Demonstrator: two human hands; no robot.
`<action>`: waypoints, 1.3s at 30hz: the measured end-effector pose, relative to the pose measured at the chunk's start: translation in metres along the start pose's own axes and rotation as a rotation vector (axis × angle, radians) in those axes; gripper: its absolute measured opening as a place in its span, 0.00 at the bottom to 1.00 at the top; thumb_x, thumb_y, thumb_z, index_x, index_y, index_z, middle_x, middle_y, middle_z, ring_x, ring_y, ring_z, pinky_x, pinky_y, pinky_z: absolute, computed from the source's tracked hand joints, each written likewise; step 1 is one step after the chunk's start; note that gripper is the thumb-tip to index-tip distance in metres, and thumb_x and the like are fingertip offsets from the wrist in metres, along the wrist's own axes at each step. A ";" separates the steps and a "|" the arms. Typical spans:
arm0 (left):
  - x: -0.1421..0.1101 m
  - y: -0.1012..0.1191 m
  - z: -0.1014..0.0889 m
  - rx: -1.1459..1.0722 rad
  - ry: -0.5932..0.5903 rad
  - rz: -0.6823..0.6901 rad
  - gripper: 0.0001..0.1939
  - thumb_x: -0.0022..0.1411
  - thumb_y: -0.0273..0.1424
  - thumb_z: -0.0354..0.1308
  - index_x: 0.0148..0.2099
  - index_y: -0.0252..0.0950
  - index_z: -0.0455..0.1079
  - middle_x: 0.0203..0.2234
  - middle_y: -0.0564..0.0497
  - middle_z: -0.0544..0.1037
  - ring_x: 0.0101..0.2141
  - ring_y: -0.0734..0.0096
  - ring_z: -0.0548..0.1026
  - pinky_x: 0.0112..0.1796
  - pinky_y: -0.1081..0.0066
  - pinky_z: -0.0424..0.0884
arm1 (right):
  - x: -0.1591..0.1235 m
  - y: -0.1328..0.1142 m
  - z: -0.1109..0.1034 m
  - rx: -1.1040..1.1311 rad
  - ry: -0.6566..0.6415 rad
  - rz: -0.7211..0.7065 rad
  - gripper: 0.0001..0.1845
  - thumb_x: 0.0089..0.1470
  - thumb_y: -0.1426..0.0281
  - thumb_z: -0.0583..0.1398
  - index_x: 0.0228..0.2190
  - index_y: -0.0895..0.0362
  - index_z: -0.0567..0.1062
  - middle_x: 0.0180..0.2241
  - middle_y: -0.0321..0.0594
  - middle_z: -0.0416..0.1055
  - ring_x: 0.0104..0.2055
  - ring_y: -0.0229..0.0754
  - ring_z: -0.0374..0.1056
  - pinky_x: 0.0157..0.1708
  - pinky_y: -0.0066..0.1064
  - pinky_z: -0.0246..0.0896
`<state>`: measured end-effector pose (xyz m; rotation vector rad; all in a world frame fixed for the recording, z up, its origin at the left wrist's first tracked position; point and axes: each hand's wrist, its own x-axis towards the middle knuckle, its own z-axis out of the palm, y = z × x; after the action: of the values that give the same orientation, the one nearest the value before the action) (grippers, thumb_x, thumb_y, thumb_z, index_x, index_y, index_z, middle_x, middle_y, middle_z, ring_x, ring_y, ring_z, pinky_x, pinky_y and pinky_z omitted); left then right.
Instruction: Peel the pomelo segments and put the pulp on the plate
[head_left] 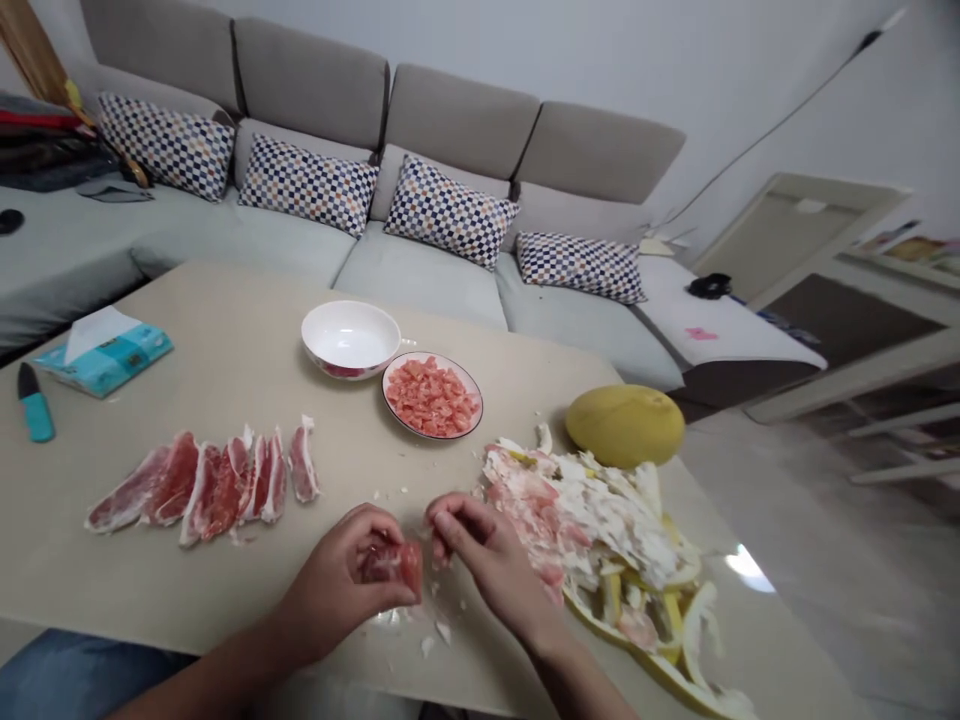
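My left hand point(341, 575) is wrapped round a peeled red pomelo segment point(394, 568), just above the table. Close by on its right, my right hand point(476, 545) has thumb and fingers pinched together; what they hold, if anything, is too small to make out. A plate of pink pomelo flesh pieces point(433, 396) lies beyond both hands. Several unpeeled pomelo segments point(217, 485) are lined up at the left. To the right is a heap of white pith and membrane point(607, 520), with yellow rind point(667, 660) under and around it.
A white bowl point(351, 330) stands behind the plate. A whole pomelo point(626, 425) sits at the table's right edge. At far left lie a tissue pack point(112, 350) and a teal-handled knife point(36, 405). A grey sofa point(420, 265) runs behind the table point(225, 310).
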<state>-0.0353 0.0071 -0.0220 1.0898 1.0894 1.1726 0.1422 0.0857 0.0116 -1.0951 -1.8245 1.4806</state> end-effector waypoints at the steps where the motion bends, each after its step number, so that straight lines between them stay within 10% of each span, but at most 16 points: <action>1: 0.002 -0.001 0.000 -0.143 0.006 -0.089 0.18 0.50 0.33 0.69 0.41 0.38 0.67 0.33 0.52 0.73 0.34 0.68 0.72 0.36 0.69 0.68 | 0.014 -0.001 -0.005 -0.066 0.055 -0.038 0.15 0.60 0.58 0.55 0.32 0.57 0.71 0.21 0.35 0.68 0.23 0.37 0.66 0.25 0.27 0.63; 9: 0.004 0.007 -0.019 -0.528 -0.018 -0.336 0.16 0.62 0.38 0.60 0.47 0.33 0.74 0.37 0.47 0.75 0.36 0.72 0.71 0.42 0.70 0.67 | 0.126 -0.001 -0.048 -0.484 0.295 -0.341 0.08 0.52 0.70 0.58 0.32 0.57 0.77 0.45 0.50 0.72 0.49 0.51 0.66 0.53 0.49 0.57; 14: 0.003 0.008 -0.027 -0.666 -0.041 -0.357 0.18 0.59 0.33 0.64 0.52 0.36 0.73 0.46 0.45 0.74 0.41 0.72 0.73 0.47 0.69 0.67 | 0.075 -0.020 -0.029 -0.524 0.140 -0.422 0.09 0.58 0.69 0.57 0.36 0.54 0.78 0.38 0.44 0.75 0.43 0.46 0.70 0.47 0.42 0.65; 20: 0.004 0.006 -0.016 -0.731 -0.071 -0.329 0.21 0.64 0.45 0.54 0.47 0.32 0.71 0.33 0.45 0.77 0.27 0.74 0.74 0.32 0.71 0.70 | 0.011 -0.035 0.001 -0.404 -0.214 -0.418 0.21 0.52 0.64 0.66 0.48 0.49 0.73 0.49 0.45 0.70 0.51 0.47 0.67 0.49 0.39 0.66; 39: -0.009 0.022 -0.012 -0.286 0.022 -0.076 0.16 0.57 0.38 0.63 0.44 0.34 0.71 0.36 0.48 0.77 0.36 0.63 0.76 0.40 0.62 0.74 | -0.007 -0.031 0.021 -0.256 -0.035 -0.299 0.09 0.55 0.67 0.64 0.39 0.52 0.79 0.36 0.42 0.73 0.37 0.42 0.72 0.34 0.33 0.73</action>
<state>-0.0512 0.0000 -0.0011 0.8095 0.9374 1.2387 0.1206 0.0663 0.0367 -0.8639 -2.1385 1.1226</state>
